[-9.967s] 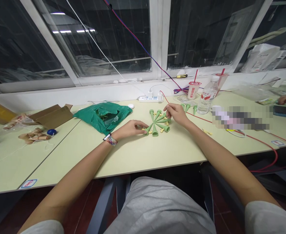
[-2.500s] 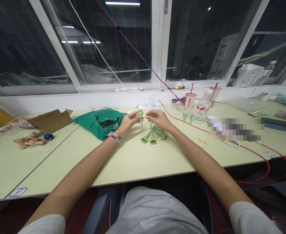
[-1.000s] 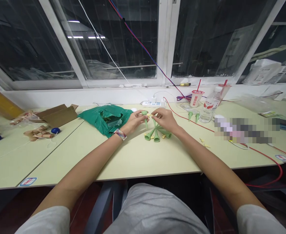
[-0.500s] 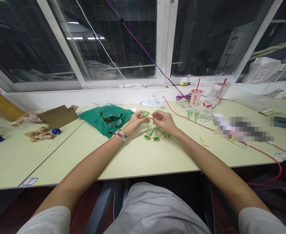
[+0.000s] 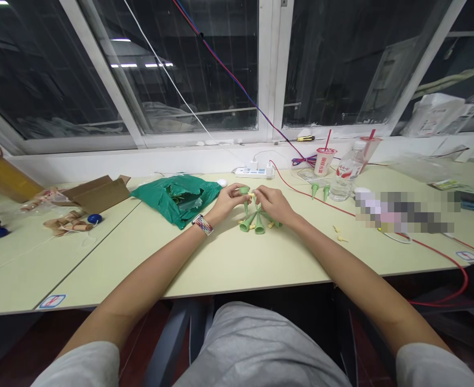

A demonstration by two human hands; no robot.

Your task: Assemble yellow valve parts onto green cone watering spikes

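Note:
My left hand is closed around a green plastic cone, its wide end up and its tip pointing down. Close beside it, my right hand pinches a small yellow plastic piece against the cone's side; whether the two are joined I cannot tell. Beneath the hands, several green cones lie fanned out with small yellow pieces among them. Two more green cones stand near the bottle, and a couple of loose yellow pieces lie to the right.
A torn green plastic bag rests left of the hands. Farther left are a cardboard box and wooden toys with a blue ball. A water bottle, paper cup, power strip and red cable are behind and right.
My right hand has drawn slightly in toward the cone with the yellow piece. The left hand keeps its hold on the cone, almost in the same place.

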